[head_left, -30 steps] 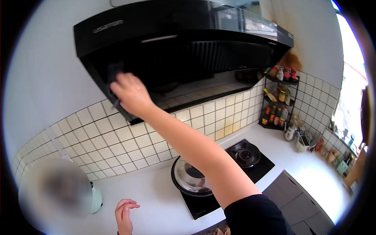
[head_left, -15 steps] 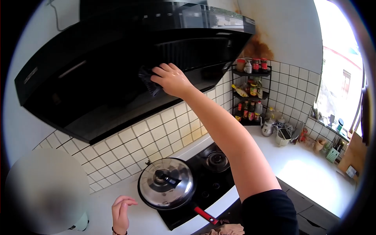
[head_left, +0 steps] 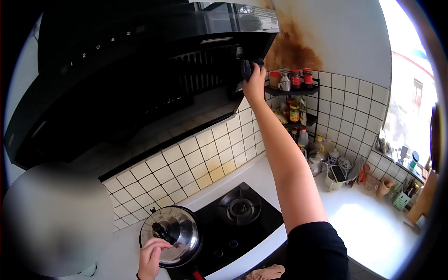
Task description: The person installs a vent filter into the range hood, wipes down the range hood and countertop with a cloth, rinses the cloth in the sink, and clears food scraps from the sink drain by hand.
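My right hand [head_left: 255,87] is stretched up to the right end of the black range hood [head_left: 116,93]. It is closed on a dark cloth [head_left: 246,70], pressed against the hood's edge. Low in the picture, my left hand [head_left: 150,257] holds nothing; its fingers are loosely bent, with the thumb apart. It overlaps the near side of the shiny pan lid [head_left: 184,231] in view, and whether it touches the lid I cannot tell. The lid covers a pan with a red-and-black handle on the black gas stove [head_left: 219,266].
A corner rack [head_left: 298,89] holds jars and bottles, close to my right forearm. On the white counter [head_left: 359,224] stand a metal kettle [head_left: 316,163], a phone in a white container [head_left: 335,179] and a green utensil basket [head_left: 400,200]. A blurred pale rounded object [head_left: 56,219] fills the lower left.
My right hand has carried the cloth rightward and up, from the middle of the hood to its right end. The view has turned right, and my left hand now overlaps the lid.
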Available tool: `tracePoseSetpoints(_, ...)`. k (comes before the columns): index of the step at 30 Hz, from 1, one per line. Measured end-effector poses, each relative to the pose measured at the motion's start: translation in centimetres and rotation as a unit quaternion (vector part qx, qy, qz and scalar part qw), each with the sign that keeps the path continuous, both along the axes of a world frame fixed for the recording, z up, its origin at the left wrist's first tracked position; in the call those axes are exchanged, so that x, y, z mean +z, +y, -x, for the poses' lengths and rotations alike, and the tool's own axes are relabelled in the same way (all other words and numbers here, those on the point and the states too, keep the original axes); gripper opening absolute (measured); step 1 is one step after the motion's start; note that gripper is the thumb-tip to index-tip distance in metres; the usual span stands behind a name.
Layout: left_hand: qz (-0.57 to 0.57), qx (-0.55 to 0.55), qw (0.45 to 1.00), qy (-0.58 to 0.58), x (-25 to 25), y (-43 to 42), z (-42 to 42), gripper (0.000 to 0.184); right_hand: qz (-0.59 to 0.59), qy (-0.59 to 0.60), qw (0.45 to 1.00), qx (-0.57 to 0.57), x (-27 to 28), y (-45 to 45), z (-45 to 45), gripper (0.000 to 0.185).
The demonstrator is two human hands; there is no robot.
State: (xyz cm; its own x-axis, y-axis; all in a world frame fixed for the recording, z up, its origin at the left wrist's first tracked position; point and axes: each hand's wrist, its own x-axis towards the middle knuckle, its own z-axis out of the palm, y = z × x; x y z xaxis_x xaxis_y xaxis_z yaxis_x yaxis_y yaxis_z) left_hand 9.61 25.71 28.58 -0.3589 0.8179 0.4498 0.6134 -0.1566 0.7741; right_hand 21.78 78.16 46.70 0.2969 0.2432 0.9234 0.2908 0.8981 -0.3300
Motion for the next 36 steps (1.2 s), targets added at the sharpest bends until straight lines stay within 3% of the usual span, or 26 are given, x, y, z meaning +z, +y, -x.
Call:
tracePoseSetpoints(4,0.013,0.02,1.0,-0.007,0.3,0.6,-1.4,0.037,0.054,0.126,0.989,0.058,1.4,-1.2,3.0,0.058)
tracePoseSetpoints(7,0.021,0.025,0.999,0.005,0.9,1.5,-2.3,0.033,0.068,0.042,0.993,0.086,2.7,-4.1,5.0,0.061)
tracePoseSetpoints(10,0.024,0.02,0.999,0.012,1.4,2.4,-3.2,0.03,-0.034,0.016,0.991,0.13,4.2,-7.0,5.3,0.066)
tracePoseSetpoints(14,0.02,0.022,1.0,-0.005,1.1,2.4,-3.6,0.029,-0.091,0.005,0.992,0.089,4.0,-5.4,4.3,0.064)
tracePoseSetpoints(19,0.01,0.037,0.999,-0.014,0.2,0.7,-2.8,0.03,0.114,0.128,0.982,0.082,3.9,-1.9,3.9,0.059)
tracePoseSetpoints(23,-0.012,0.057,0.997,-0.042,-0.2,-0.5,-2.4,0.03,0.022,0.15,0.981,0.121,5.7,-4.4,6.2,0.057)
tracePoseSetpoints(26,-0.02,0.063,0.997,-0.042,0.2,-0.8,-3.0,0.029,0.041,0.174,0.956,0.233,6.9,-10.6,8.6,0.061)
tracePoseSetpoints(30,-0.011,0.073,0.997,-0.025,0.1,-1.5,-3.2,0.029,0.029,0.119,0.941,0.317,6.6,-16.4,9.7,0.063)
tracePoseSetpoints(36,-0.008,0.085,0.995,-0.053,-0.1,-1.7,-2.6,0.03,-0.106,0.046,0.926,0.361,7.1,-24.2,11.3,0.048)
